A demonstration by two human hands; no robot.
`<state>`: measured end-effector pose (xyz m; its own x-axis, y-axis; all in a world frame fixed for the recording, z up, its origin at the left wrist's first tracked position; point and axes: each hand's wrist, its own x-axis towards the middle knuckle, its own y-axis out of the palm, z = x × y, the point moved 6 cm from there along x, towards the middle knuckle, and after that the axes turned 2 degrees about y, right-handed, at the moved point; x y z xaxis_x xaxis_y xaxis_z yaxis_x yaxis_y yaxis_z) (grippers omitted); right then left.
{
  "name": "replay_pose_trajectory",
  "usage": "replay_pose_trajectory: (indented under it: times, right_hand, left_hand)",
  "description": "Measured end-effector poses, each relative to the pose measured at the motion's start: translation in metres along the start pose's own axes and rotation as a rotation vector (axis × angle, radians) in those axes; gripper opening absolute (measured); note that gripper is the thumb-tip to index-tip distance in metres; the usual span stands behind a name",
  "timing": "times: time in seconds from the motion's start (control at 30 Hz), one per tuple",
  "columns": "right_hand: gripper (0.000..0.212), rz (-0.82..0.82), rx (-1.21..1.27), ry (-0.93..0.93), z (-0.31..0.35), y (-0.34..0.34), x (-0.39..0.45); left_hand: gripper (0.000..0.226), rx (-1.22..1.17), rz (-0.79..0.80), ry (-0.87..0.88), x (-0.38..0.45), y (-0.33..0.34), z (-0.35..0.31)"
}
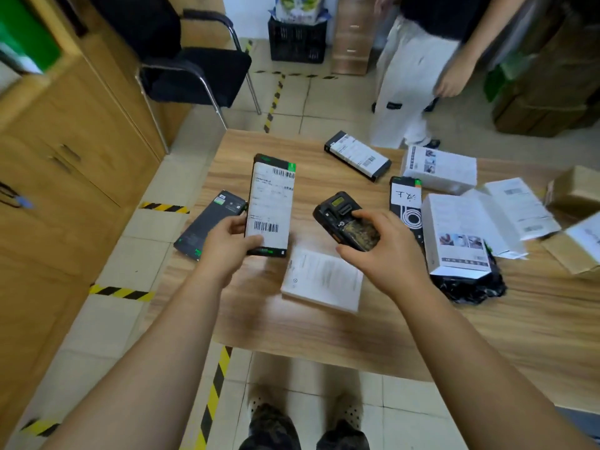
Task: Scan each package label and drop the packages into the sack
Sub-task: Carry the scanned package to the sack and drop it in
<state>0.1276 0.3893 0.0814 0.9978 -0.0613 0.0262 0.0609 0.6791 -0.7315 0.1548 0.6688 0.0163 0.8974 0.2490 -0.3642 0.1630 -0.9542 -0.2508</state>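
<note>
My left hand (229,242) grips the lower end of a long black package (271,203), held upright above the table with its white barcode label facing me. Just to its right, my right hand (378,246) holds a black handheld scanner (344,219), its top end angled toward the package. Another black package (211,222) lies at the table's left edge. A third black package (357,155) lies at the far side. A flat white package (323,279) rests under my hands. No sack is in view.
The wooden table (324,336) also carries white boxes (454,232), a black box with a handwritten note (406,203), a black plastic bag (470,287) and cardboard boxes (574,190). A person (418,69) stands beyond it. A black chair (194,63) and wooden cabinets (65,177) are at left.
</note>
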Motion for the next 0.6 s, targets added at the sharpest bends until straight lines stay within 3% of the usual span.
replay_pose_trajectory:
  times: [0.2,0.33,0.6]
  right_hand:
    - [0.059,-0.182,0.094,-0.131,0.036,-0.091,0.017]
    - [0.057,-0.236,0.1,-0.161,0.055,-0.142,0.018]
    - [0.055,-0.174,-0.054,-0.108,0.071,-0.185,0.002]
  left_hand:
    - [0.039,-0.195,-0.018,0.304,-0.028,0.033,-0.13]
    - [0.04,-0.198,-0.029,0.483,-0.05,0.049,-0.196]
    - [0.038,-0.174,-0.01,0.561,-0.05,0.053,-0.244]
